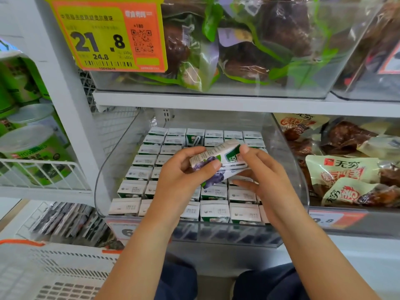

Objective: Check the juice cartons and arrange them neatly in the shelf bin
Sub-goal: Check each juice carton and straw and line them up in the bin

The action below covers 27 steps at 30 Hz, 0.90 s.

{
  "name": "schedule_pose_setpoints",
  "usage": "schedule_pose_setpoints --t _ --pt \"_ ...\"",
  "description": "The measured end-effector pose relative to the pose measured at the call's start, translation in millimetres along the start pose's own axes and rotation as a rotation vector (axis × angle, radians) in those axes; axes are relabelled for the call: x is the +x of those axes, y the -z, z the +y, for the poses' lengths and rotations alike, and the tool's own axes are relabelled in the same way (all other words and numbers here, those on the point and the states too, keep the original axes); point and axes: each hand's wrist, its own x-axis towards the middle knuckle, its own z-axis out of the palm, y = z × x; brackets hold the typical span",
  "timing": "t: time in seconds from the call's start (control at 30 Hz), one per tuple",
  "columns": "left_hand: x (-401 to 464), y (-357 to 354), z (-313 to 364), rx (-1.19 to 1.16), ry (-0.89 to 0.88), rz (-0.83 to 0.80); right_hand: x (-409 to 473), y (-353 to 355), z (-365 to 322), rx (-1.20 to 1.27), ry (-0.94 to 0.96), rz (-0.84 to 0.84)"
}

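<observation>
Both hands held one blueberry juice carton (218, 164) tilted over the clear shelf bin (302, 169): left hand (184, 172) pinching its lower end, right hand (259, 169) fingers curled on the top. Packed carton rows (149, 167) sat directly beneath. Best to turn it slowly to read the print, then stand it upright in the gap under the hands.

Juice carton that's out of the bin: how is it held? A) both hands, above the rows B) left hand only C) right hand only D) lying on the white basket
A: the left hand and right hand both grip the juice carton, tilted above the packed cartons in the clear shelf bin.
</observation>
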Motion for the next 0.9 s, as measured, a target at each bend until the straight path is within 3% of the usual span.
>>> schedule_pose_setpoints --t 0.2,0.4,0.6,0.7,0.9 --pt "-5 -6 -2 0.075 -0.168 0.002 1 2 0 0.092 -0.028 -0.051" --pt "-5 -5 1 0.099 -0.185 -0.047 4 3 4 0.329 -0.181 -0.114" --pt "-4 -3 0 0.181 -0.235 -0.049 6 5 5 0.359 -0.19 -0.107" --pt "-3 -1 -2 0.204 -0.22 -0.042 5 3 5 0.316 -0.121 -0.063" --pt "3 4 -12 0.452 -0.116 -0.082 3 0 3 0.011 0.214 0.17"
